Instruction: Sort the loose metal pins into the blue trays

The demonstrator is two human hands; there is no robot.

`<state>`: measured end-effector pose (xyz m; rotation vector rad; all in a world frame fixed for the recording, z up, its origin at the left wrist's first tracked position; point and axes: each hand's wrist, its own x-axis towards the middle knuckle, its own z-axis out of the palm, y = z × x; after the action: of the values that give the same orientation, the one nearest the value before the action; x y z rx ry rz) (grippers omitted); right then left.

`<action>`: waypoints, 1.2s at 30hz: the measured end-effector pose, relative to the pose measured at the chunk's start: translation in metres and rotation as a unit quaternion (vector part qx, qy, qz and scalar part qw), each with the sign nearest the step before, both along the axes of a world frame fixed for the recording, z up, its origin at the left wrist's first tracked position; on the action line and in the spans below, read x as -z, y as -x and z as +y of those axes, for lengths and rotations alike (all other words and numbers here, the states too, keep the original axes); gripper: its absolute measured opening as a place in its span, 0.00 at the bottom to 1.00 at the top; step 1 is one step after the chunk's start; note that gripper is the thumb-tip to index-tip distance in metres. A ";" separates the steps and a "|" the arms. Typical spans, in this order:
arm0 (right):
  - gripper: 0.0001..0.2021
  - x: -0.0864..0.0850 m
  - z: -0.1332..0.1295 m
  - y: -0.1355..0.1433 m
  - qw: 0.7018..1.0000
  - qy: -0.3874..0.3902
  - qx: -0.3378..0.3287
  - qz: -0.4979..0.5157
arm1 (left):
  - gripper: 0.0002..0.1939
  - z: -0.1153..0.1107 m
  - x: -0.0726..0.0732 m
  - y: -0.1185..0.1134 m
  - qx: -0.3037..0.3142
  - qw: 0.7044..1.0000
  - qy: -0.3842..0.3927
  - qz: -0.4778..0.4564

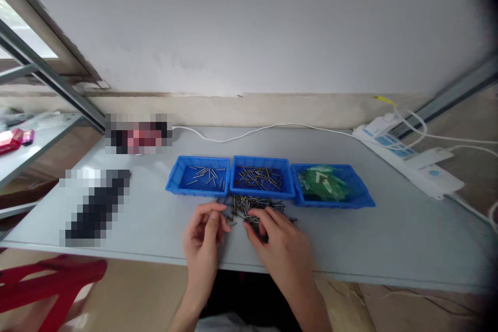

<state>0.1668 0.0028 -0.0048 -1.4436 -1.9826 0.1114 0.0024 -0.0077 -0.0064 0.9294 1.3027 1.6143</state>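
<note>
A loose pile of screws [252,203] lies on the grey table in front of three blue bins. My right hand [276,233] is at the pile's near edge, fingers bent around some screws; what its fingertips hold is hidden. Just left of the pile, my left hand [206,231] is curled with thumb and fingers close together, and I cannot make out what is between them. The left blue bin [173,179] holds a few scattered screws, the middle blue bin [260,192] has a denser layer of them, and the right blue bin [361,194] contains green plastic bags.
A white power strip [408,158] lies at the right, with a white cable [221,140] running along the back of the table [148,223]. Pixelated dark items sit at the left. A red stool [58,280] stands below the left front edge.
</note>
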 end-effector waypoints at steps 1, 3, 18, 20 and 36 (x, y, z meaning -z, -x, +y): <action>0.13 0.000 0.000 -0.001 1.000 -0.001 0.000 -0.004 | 0.12 0.000 0.000 0.000 0.003 1.000 0.001 0.001; 0.13 0.001 0.000 -0.001 1.000 0.000 -0.005 -0.005 | 0.13 0.000 0.000 0.000 0.011 1.000 0.001 0.002; 0.08 0.005 0.006 -0.001 1.000 -0.016 -0.021 0.015 | 0.15 0.002 0.001 0.001 0.041 0.998 0.000 0.039; 0.09 0.005 0.006 0.000 1.000 -0.012 -0.022 0.011 | 0.15 0.001 0.002 0.001 0.041 0.998 0.001 0.047; 0.11 -0.002 0.010 0.001 0.999 -0.026 -0.014 0.044 | 0.12 0.005 -0.003 -0.002 0.090 0.984 0.004 0.156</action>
<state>0.1658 0.0124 -0.0024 -1.3541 -1.9212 0.1322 0.0044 -0.0025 -0.0030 1.2966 1.3875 1.3594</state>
